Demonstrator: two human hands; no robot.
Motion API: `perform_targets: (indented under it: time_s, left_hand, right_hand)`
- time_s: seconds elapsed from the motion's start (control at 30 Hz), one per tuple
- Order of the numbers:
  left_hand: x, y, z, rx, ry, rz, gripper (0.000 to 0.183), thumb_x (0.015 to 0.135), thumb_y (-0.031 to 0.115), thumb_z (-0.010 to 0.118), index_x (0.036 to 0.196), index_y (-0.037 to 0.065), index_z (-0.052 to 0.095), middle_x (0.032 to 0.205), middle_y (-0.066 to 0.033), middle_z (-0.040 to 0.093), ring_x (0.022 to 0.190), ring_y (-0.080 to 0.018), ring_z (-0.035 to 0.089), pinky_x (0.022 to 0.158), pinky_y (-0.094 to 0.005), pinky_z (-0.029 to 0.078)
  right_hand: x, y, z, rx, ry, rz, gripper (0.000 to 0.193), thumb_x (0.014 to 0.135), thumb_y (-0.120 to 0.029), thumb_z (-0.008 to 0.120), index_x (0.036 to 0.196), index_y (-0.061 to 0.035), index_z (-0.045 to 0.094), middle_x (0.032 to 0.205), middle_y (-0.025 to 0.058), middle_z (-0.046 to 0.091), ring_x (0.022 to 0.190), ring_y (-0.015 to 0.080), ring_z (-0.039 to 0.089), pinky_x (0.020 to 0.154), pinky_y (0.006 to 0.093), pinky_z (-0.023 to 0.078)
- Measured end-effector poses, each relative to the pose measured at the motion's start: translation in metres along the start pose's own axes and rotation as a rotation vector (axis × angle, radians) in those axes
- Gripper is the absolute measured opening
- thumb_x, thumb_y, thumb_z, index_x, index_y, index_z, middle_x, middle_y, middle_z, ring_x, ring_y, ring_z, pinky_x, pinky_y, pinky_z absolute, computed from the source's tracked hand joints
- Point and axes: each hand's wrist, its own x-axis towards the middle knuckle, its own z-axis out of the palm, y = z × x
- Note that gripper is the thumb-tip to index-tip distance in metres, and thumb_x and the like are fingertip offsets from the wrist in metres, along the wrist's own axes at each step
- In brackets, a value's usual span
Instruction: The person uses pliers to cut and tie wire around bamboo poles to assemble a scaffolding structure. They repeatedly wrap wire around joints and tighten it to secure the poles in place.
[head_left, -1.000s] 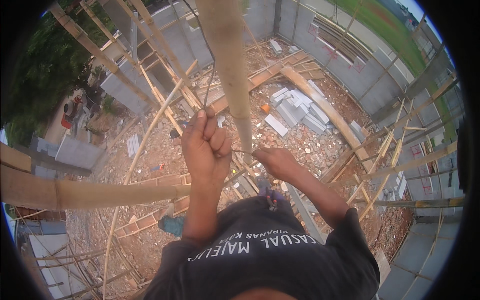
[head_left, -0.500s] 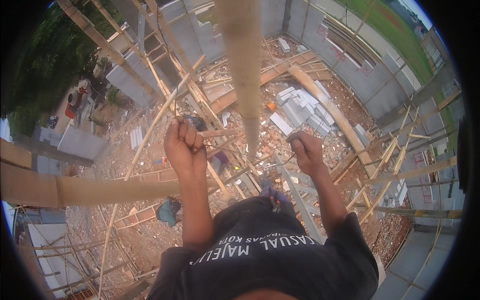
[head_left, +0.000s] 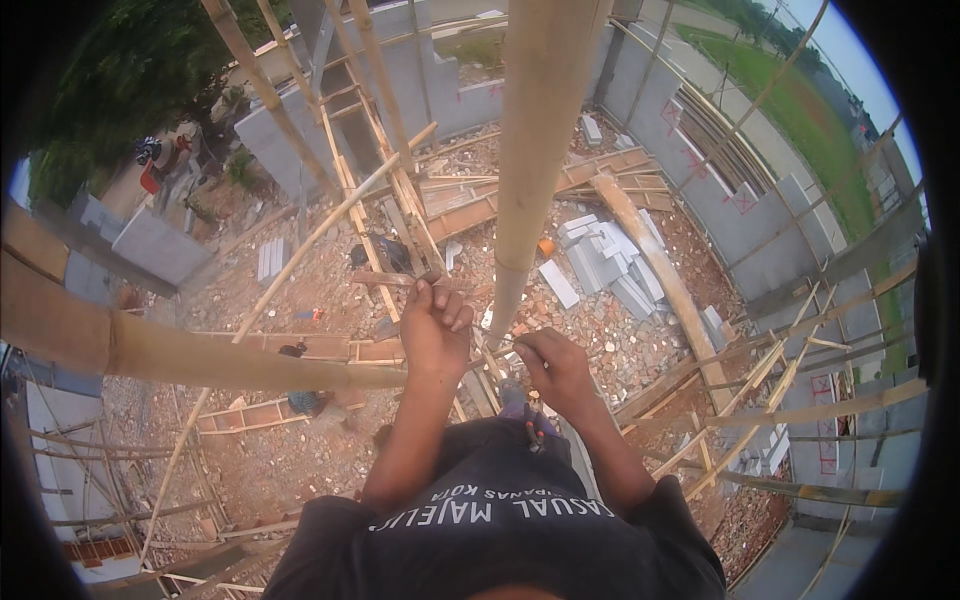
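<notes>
My left hand (head_left: 437, 322) is closed in front of my chest, thumb pressed to the curled fingers. Slightly lower on the right, my right hand (head_left: 555, 368) is closed in a pinch. A thin strand (head_left: 497, 338), wire or cord, runs between the two hands; I cannot tell which it is. Just beyond them a thick bamboo pole (head_left: 540, 150) rises upright, its lower end passing between my hands. Another thick bamboo pole (head_left: 200, 352) comes in from the left and ends by my left wrist. Red-handled pliers (head_left: 535, 432) hang at my waist.
Far below lies rubble ground with a pile of pale blocks (head_left: 605, 255) and a wooden plank (head_left: 650, 265). A thin slanting bamboo pole (head_left: 300, 255) crosses at left. Grey block walls (head_left: 700, 170) surround the site. Bamboo scaffolding (head_left: 770, 400) stands at right. A person (head_left: 305, 402) is below at left.
My hands have come closer together, the left moving right and down, the right moving left and down. The strand between them spans a shorter gap. My view has shifted slightly.
</notes>
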Motion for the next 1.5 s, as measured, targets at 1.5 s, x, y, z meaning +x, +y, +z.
perform_targets:
  time_s: [1.5]
  left_hand:
    - [0.047,0.05,-0.007,0.22,0.064,0.161,0.016,0.101,0.012,0.04,0.093,0.004,0.051,0.058,0.0068,0.022,0.043,-0.0025,0.018,0.035,-0.0218,0.015]
  right_hand:
    - [-0.04,-0.043,-0.051,-0.12,-0.305,-0.408,0.017,0.084,-0.014,0.062,0.099,-0.0058,0.062,0.077,0.0084,0.061,0.066,0.0263,0.062,0.058,0.0397,0.05]
